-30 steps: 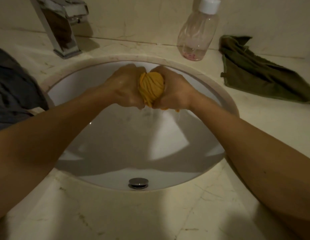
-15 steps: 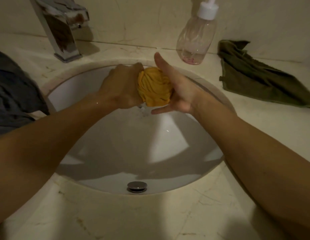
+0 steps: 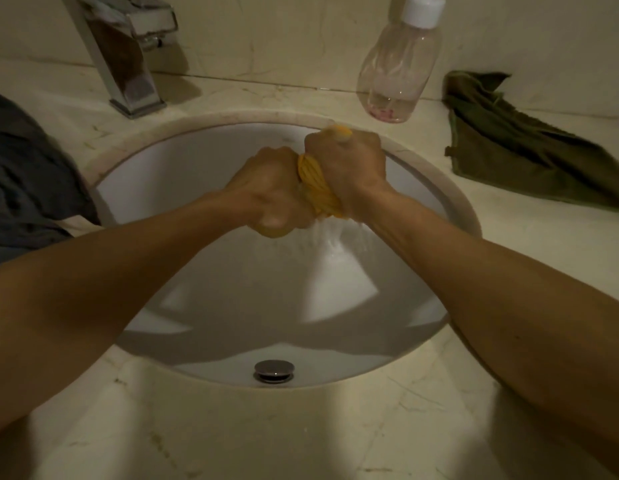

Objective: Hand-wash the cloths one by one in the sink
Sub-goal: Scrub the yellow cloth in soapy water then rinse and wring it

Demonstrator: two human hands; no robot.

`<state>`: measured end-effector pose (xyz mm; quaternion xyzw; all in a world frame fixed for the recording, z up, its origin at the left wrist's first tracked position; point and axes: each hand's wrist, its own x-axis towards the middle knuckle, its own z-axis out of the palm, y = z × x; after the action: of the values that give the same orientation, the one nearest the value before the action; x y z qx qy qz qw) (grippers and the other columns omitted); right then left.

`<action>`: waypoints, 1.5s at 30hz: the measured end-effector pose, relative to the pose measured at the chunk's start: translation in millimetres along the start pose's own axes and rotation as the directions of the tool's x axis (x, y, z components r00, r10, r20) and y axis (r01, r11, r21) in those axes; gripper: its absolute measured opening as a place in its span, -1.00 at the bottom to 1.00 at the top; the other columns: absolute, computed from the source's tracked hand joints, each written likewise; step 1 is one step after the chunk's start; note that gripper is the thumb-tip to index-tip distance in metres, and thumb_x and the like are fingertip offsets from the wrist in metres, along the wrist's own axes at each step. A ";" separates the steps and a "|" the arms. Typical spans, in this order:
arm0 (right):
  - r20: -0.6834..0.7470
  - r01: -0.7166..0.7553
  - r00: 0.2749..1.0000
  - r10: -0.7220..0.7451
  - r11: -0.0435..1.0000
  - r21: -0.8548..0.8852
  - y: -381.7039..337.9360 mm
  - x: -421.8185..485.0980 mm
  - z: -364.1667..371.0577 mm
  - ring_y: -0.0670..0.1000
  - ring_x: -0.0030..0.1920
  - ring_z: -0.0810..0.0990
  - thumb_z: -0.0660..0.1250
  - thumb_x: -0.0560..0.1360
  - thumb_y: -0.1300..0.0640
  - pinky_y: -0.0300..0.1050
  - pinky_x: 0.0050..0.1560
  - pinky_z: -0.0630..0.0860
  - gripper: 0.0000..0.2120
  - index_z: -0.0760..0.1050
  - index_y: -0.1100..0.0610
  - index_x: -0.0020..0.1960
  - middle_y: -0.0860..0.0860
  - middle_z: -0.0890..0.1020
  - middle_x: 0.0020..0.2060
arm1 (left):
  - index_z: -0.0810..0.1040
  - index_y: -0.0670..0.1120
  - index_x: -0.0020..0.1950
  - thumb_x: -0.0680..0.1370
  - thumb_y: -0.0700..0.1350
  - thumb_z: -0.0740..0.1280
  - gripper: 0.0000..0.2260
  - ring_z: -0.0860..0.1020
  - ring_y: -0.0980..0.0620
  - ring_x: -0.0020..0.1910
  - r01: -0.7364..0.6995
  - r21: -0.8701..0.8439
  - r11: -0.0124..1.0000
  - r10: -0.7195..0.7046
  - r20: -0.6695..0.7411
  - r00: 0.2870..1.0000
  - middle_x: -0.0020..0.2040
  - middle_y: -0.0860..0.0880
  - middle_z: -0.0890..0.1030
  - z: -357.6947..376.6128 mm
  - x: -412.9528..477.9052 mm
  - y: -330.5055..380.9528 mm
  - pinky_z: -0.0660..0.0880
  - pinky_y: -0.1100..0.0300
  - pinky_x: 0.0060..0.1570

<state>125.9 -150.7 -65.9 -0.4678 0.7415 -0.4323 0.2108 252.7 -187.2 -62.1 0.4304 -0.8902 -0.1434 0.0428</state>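
Over the roomy white oval sink, near its far rim, twisted yellow cloth is clenched by left hand and by right hand, previously open.

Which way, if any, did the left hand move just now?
Yes: the left hand slid slightly away from the tap, down toward the drain, gripping the yellow cloth.

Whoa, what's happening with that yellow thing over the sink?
A person is wringing out a twisted yellow cloth over the round white sink. The left hand and right hand both grip it tightly, and water is running out of it into the sink below. An olive-green cloth lies on the pale stone counter to the right, past a clear plastic bottle with a white cap. A dark grey cloth lies to the left.
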 end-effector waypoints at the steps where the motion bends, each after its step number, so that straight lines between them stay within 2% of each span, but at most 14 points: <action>1: -0.040 -0.002 0.999 0.004 0.999 0.044 -0.7 0.5 0.0 0.14 -0.09 0.64 0.30 0.41 -0.08 0.08 -0.03 0.59 -0.80 0.45 -0.06 -0.36 0.02 0.64 -0.21 | 0.53 0.02 -0.26 0.30 0.05 0.56 -0.76 0.52 0.12 -0.38 0.009 -0.030 0.999 -0.009 0.000 1.000 -0.31 0.07 0.57 -0.1 -0.2 -0.5 0.36 0.27 -0.44; 5: -0.060 -0.046 0.997 0.055 0.989 0.142 -2.3 0.9 0.4 0.08 -0.15 0.63 0.34 0.25 -0.23 0.12 -0.01 0.64 -0.72 0.55 -0.03 -0.25 -0.04 0.63 -0.25 | 0.51 0.03 -0.23 0.27 0.05 0.59 -0.71 0.54 0.11 -0.30 0.062 -0.131 0.989 -0.063 -0.007 0.998 -0.27 0.08 0.56 -3.5 0.9 -2.0 0.42 0.24 -0.37; 9: 0.080 -0.035 0.996 0.026 0.994 0.108 -4.0 -1.7 -7.0 0.05 0.24 0.58 0.38 0.34 -0.48 0.12 0.21 0.60 -0.25 0.39 -0.11 0.39 0.01 0.54 0.30 | 0.47 0.04 -0.20 0.33 0.11 0.53 -0.71 0.51 0.06 -0.29 0.087 -0.070 0.994 -0.091 -0.056 0.994 -0.23 0.04 0.55 -8.2 4.2 -3.2 0.44 0.17 -0.27; 12: 0.112 0.067 0.990 -0.083 0.987 0.143 -4.4 -6.3 -9.4 0.03 0.41 0.45 0.53 0.32 -0.38 0.08 0.32 0.54 -0.09 0.22 -0.24 0.56 -0.02 0.38 0.48 | 0.54 0.02 0.01 0.33 0.01 0.54 -0.67 0.59 -0.02 -0.09 0.046 -0.183 0.982 -0.052 -0.028 0.998 -0.12 0.03 0.61 -7.6 0.1 -2.0 0.58 0.06 -0.05; 14: 0.134 0.046 0.988 -0.079 0.972 0.230 -4.2 -10.7 -7.5 -0.01 0.26 0.59 0.60 0.23 -0.33 0.10 0.21 0.63 -0.16 0.40 -0.20 0.44 -0.09 0.56 0.30 | 0.54 0.07 -0.08 0.29 -0.04 0.57 -0.70 0.62 0.03 -0.08 0.055 -0.307 0.950 -0.067 -0.030 0.997 -0.14 0.07 0.63 -8.4 -7.4 0.1 0.61 0.07 -0.04; 16: 0.095 0.013 0.995 -0.042 0.957 0.289 -3.1 -10.4 -3.0 0.00 -0.01 0.69 0.62 0.14 -0.30 0.13 0.01 0.69 -0.40 0.58 -0.08 0.08 -0.13 0.67 -0.09 | 0.56 0.06 -0.18 0.22 -0.04 0.58 -0.73 0.64 0.05 -0.17 0.089 -0.345 0.934 -0.107 -0.035 0.994 -0.21 0.06 0.65 -8.9 -10.9 2.0 0.61 0.11 -0.18; 20: -0.083 0.075 0.995 -0.061 0.981 0.179 -6.3 -6.8 1.2 0.02 -0.24 0.63 0.51 0.29 -0.16 0.15 -0.15 0.64 -0.69 0.45 -0.02 -0.28 -0.12 0.56 -0.38 | 0.61 0.02 -0.19 0.18 -0.06 0.60 -0.73 0.63 0.08 -0.24 0.166 -0.427 0.889 -0.185 -0.003 0.983 -0.24 0.04 0.64 -8.0 -12.6 9.1 0.47 0.24 -0.35; 24: -0.128 0.089 0.988 -0.082 0.995 0.052 -5.4 -4.5 -0.2 -0.03 -0.33 0.50 0.46 0.36 -0.08 -0.05 -0.28 0.47 -0.72 0.39 -0.01 -0.33 -0.13 0.49 -0.43 | 0.61 -0.02 -0.19 0.22 -0.10 0.59 -0.75 0.64 0.03 -0.21 0.205 -0.453 0.867 -0.196 0.067 0.978 -0.19 -0.01 0.65 -0.1 -11.3 13.7 0.60 0.15 -0.29; 29: -0.124 0.090 0.989 -0.083 0.994 0.054 -5.3 -2.4 -4.0 -0.06 -0.40 0.47 0.46 0.36 -0.01 -0.06 -0.32 0.49 -0.72 0.39 -0.01 -0.40 -0.17 0.46 -0.53 | 0.61 -0.05 -0.10 0.24 -0.13 0.59 -0.71 0.65 0.00 -0.15 0.181 -0.465 0.867 -0.152 0.099 0.983 -0.11 -0.04 0.66 2.6 -9.4 14.1 0.65 0.08 -0.14; 35: -0.106 0.133 0.989 -0.106 0.946 0.296 -6.4 4.2 -10.8 0.00 -0.38 0.45 0.45 0.25 0.00 0.03 -0.35 0.48 -0.71 0.34 0.02 -0.41 -0.08 0.43 -0.49 | 0.56 -0.03 0.26 0.27 -0.11 0.64 -0.42 0.66 0.01 0.09 -0.042 -0.707 0.706 0.206 0.149 0.967 0.12 -0.07 0.67 -12.9 -4.0 -2.5 0.62 0.06 0.11; 37: -0.069 0.156 0.988 -0.140 0.907 0.392 -5.9 2.8 -12.6 0.05 -0.35 0.47 0.49 0.28 0.14 0.04 -0.34 0.51 -0.74 0.38 0.08 -0.35 0.02 0.46 -0.42 | 0.54 -0.04 0.29 0.31 -0.08 0.61 -0.42 0.62 -0.01 0.20 0.042 -0.784 0.620 0.314 0.297 0.902 0.20 -0.06 0.66 -15.1 -4.4 -16.0 0.58 0.12 0.15; 40: -0.009 0.173 0.981 -0.194 0.853 0.492 -6.6 -0.7 -12.6 0.05 -0.35 0.52 0.50 0.35 0.33 -0.05 -0.34 0.54 -0.70 0.39 0.11 -0.32 0.01 0.49 -0.42 | 0.51 0.05 0.26 0.17 0.07 0.66 -0.29 0.64 0.15 0.11 0.144 -0.803 0.578 0.382 0.422 0.822 0.09 0.12 0.70 -14.7 -5.6 -28.6 0.55 0.28 0.04; 43: 0.025 0.169 0.976 -0.215 0.830 0.531 -5.9 -2.5 -11.2 0.03 -0.36 0.54 0.49 0.37 0.40 -0.09 -0.33 0.54 -0.69 0.41 0.13 -0.31 -0.01 0.51 -0.43 | 0.57 -0.04 0.19 0.14 0.00 0.62 -0.36 0.66 0.12 -0.01 0.180 -0.800 0.573 0.378 0.452 0.808 0.00 0.05 0.71 -12.0 -5.6 -30.0 0.59 0.27 -0.04; 45: 0.048 0.150 0.977 -0.209 0.828 0.540 -4.7 -2.9 -11.0 0.04 -0.34 0.56 0.49 0.37 0.40 -0.07 -0.31 0.56 -0.70 0.42 0.14 -0.31 0.00 0.52 -0.43 | 0.60 -0.13 0.21 0.15 -0.01 0.54 -0.36 0.67 -0.01 0.09 0.201 -0.748 0.632 0.329 0.494 0.805 0.11 -0.05 0.70 -12.2 -6.9 -28.3 0.61 0.16 0.08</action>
<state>121.8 -144.1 -56.3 -0.4804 0.5326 -0.6139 0.3295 280.8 -201.2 -58.5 0.2689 -0.7235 -0.6338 -0.0505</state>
